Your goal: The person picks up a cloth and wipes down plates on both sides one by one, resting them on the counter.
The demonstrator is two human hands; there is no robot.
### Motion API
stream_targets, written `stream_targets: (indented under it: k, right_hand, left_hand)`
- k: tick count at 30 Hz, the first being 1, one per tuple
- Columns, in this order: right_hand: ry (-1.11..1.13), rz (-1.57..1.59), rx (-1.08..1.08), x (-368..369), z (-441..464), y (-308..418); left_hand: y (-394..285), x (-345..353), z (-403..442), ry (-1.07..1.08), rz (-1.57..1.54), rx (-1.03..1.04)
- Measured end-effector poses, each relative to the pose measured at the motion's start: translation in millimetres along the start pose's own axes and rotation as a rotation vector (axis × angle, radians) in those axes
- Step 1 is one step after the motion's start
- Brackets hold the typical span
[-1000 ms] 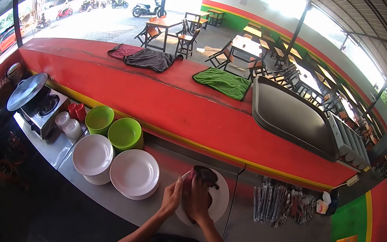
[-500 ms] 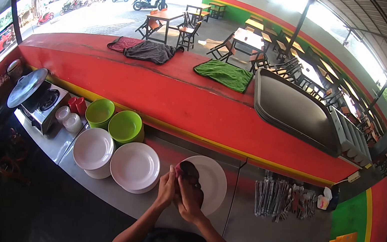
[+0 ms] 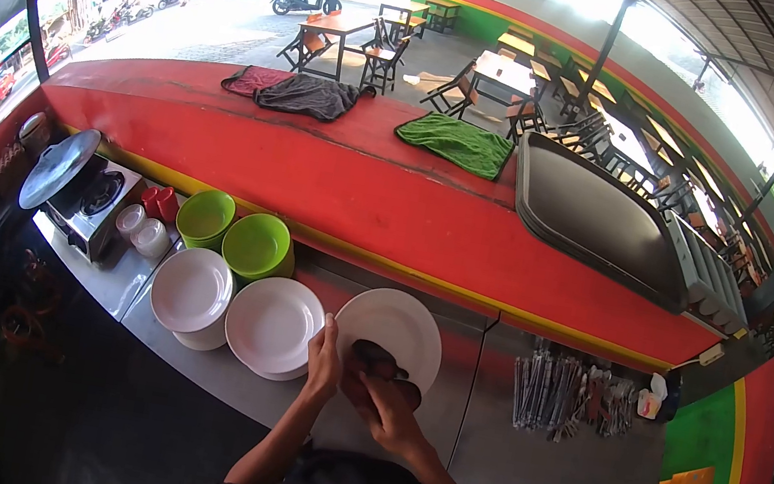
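Note:
My right hand [image 3: 393,421] reaches in from the lower right, its fingers closed around a dark reddish-brown thing with rounded ends [image 3: 373,357]. Its exact kind I cannot make out. The rounded ends lie over the lower part of a single white plate [image 3: 400,320]. Left of it, my left hand [image 3: 323,364] is upright with its fingers stretched up, between that plate and a stack of white plates [image 3: 271,325]. Whether the left palm touches the dark thing is hidden.
Another white plate stack [image 3: 191,290] stands farther left, below green bowls [image 3: 257,246]. A burner [image 3: 96,196] and small white cups [image 3: 150,237] are beyond. Wrapped cutlery [image 3: 551,390] lies right. Black trays [image 3: 603,221] and cloths [image 3: 455,141] rest on the red ledge [image 3: 317,170].
My hands were pressed together around the dark thing; now they are apart. The right has moved slightly right, and more of the dark thing and plate shows. The view has shifted slightly.

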State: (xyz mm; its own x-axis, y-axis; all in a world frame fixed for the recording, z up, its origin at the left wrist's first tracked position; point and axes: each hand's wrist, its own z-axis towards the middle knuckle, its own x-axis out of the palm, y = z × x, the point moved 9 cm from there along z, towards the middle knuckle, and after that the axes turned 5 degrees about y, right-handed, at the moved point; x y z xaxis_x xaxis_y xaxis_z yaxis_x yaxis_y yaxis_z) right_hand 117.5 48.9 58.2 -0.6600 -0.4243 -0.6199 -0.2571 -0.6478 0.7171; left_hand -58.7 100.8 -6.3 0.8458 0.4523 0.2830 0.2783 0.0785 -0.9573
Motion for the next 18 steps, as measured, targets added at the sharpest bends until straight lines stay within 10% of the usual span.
stream_targets:
  k: [14, 18]
  right_hand:
    - [-0.688, -0.188, 0.370, -53.7, -53.8, -39.1]
    - [-0.777, 0.433, 0.611, -18.5, -74.1, -87.2]
  left_hand:
    - [-6.5, 0.7, -9.5, -0.089, -0.147, 0.032]
    - [1.6, -2.9, -11.7, -0.147, -0.144, 0.030]
